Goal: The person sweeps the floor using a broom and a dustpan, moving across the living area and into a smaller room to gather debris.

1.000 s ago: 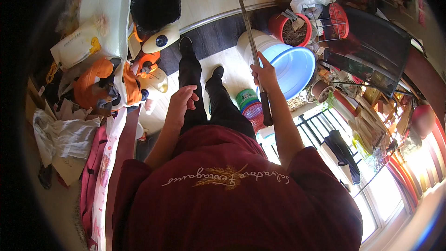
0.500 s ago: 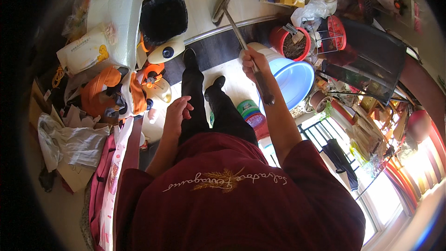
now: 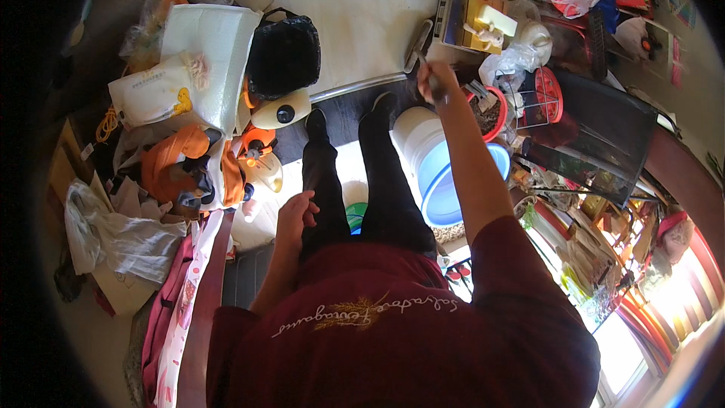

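Observation:
My right hand [image 3: 436, 79] is wrapped round the handle of a long-handled floor tool with a narrow, bar-shaped head [image 3: 418, 47]. That head rests on the pale floor beyond the metal threshold strip; my hand and forearm hide most of the handle. Below my right forearm is a light blue basin [image 3: 442, 195], against a white bucket [image 3: 414, 136]. My left hand [image 3: 297, 213] hangs by my left thigh, fingers loosely curled and apart, holding nothing. A cream-coloured container with a round black cap [image 3: 281, 110] lies beyond it.
A black-lined bin [image 3: 285, 54] and a white foam box [image 3: 215, 34] stand at the left. Toward the right are a red plant pot [image 3: 495, 115], a yellow box [image 3: 483, 19] and a dark panel [image 3: 596, 125]. A metal threshold strip [image 3: 359, 85] crosses the floor.
My right hand has moved forward and right, and the tool's head has shifted right toward the yellow box. My feet have stepped, with the right foot now farther forward. My left hand stays low.

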Action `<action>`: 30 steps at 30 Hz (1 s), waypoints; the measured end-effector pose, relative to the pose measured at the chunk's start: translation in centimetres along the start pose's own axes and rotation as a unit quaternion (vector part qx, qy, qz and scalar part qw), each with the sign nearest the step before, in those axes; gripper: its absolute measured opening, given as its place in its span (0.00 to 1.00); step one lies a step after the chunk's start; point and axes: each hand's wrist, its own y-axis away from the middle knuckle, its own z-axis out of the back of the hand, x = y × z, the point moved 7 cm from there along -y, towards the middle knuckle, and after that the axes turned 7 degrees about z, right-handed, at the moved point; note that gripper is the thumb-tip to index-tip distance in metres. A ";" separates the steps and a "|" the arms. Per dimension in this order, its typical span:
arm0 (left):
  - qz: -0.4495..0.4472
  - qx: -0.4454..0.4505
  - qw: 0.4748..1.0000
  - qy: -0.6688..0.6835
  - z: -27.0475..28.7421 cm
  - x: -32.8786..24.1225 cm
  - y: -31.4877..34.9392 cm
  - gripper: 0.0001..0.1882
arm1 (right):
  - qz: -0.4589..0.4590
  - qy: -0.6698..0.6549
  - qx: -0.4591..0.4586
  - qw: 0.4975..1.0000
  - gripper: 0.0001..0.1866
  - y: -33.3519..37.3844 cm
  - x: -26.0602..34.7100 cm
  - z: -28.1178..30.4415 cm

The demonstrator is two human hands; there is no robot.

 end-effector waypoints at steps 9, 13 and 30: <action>0.013 -0.062 0.992 0.110 -2.8 1.8 -0.5 0.15 | -0.072 -0.288 0.041 0.954 0.08 -7.6 14.9 -6.5; 0.015 -0.072 0.987 0.145 -7.2 0.3 -0.6 0.15 | -0.032 -0.039 0.039 0.998 0.11 -8.8 19.4 -2.8; -0.011 -0.046 0.992 0.118 -22.4 -5.1 -1.3 0.15 | -0.059 -0.102 -0.088 0.989 0.02 3.8 8.7 -0.4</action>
